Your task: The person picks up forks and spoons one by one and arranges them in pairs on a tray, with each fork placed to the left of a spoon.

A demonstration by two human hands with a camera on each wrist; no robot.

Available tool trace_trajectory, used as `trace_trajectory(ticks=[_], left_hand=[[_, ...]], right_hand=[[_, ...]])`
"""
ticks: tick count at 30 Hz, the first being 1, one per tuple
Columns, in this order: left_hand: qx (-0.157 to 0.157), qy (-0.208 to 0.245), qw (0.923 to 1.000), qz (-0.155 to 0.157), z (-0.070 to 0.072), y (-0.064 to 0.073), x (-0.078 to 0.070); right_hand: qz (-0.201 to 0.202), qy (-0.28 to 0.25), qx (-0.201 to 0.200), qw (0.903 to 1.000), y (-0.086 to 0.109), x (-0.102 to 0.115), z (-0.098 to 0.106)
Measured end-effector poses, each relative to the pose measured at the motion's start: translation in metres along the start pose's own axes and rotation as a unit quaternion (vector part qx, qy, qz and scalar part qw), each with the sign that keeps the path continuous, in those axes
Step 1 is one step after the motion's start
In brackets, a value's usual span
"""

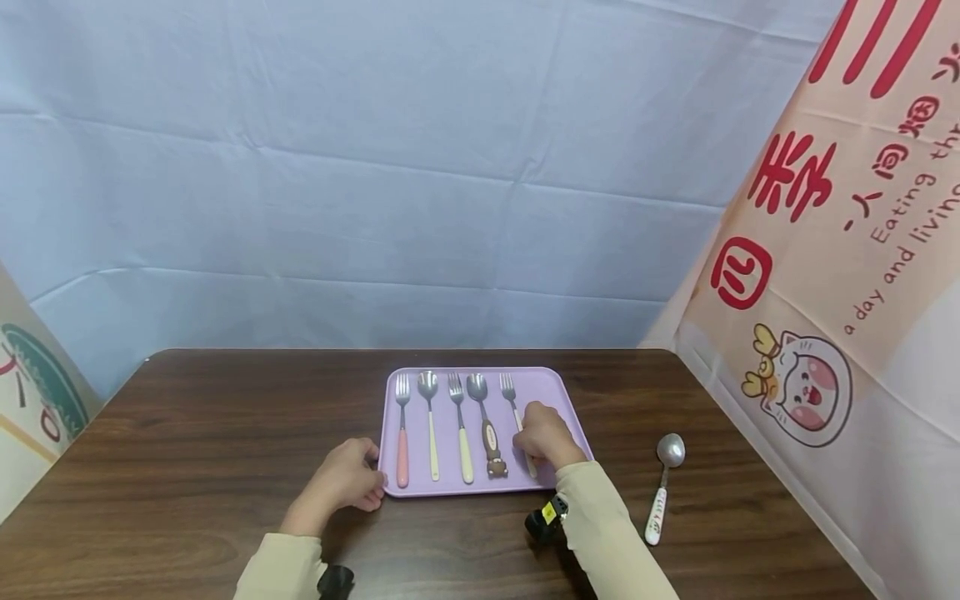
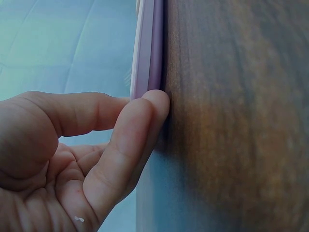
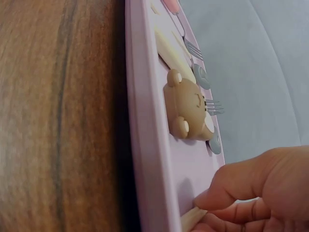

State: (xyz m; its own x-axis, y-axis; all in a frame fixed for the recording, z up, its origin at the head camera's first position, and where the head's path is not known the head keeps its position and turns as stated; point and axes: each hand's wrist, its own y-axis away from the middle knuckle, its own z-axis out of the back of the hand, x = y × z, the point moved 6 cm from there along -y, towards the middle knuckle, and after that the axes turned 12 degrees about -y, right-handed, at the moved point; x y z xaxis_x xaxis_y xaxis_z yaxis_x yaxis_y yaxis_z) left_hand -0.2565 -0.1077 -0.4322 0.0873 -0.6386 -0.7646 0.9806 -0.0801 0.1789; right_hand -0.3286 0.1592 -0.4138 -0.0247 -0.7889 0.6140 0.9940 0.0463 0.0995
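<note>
A lilac tray point(image 1: 551, 384) lies on the table with a row of cutlery in it. My left hand point(image 1: 351, 477) is at its front left corner; thumb and fingers pinch the tray's rim point(image 2: 146, 53) in the left wrist view. My right hand point(image 1: 545, 435) pinches the pale handle of the rightmost fork point(image 1: 508, 388), which lies in the tray slightly slanted. To its left is a spoon with a brown bear handle point(image 1: 491, 442); the bear's head point(image 3: 190, 106) stands out in the right wrist view. The fork's handle end point(image 3: 192, 218) shows between thumb and fingers.
Further left in the tray lie a yellow-handled fork point(image 1: 464, 450), a cream-handled spoon point(image 1: 432, 433) and a pink-handled fork point(image 1: 402, 450). A spoon with a white patterned handle point(image 1: 657, 508) lies on the dark wooden table point(image 1: 255, 408), right of the tray. Cloth hangs behind.
</note>
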Motion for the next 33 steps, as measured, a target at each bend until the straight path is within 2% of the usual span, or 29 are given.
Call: trace_trajectory(ticks=[17,33], left_hand=[[0.001,-0.006,1.0,0.002,0.0003,0.0003,0.0001],[-0.006,-0.001,1.0,-0.003,0.0001,0.0034,-0.0039]], right_hand=[[-0.006,0.016,-0.005,0.9998,-0.002,-0.0004,-0.002],[0.026,0.015,-0.004,0.9996,0.0031,0.0025,0.0001]])
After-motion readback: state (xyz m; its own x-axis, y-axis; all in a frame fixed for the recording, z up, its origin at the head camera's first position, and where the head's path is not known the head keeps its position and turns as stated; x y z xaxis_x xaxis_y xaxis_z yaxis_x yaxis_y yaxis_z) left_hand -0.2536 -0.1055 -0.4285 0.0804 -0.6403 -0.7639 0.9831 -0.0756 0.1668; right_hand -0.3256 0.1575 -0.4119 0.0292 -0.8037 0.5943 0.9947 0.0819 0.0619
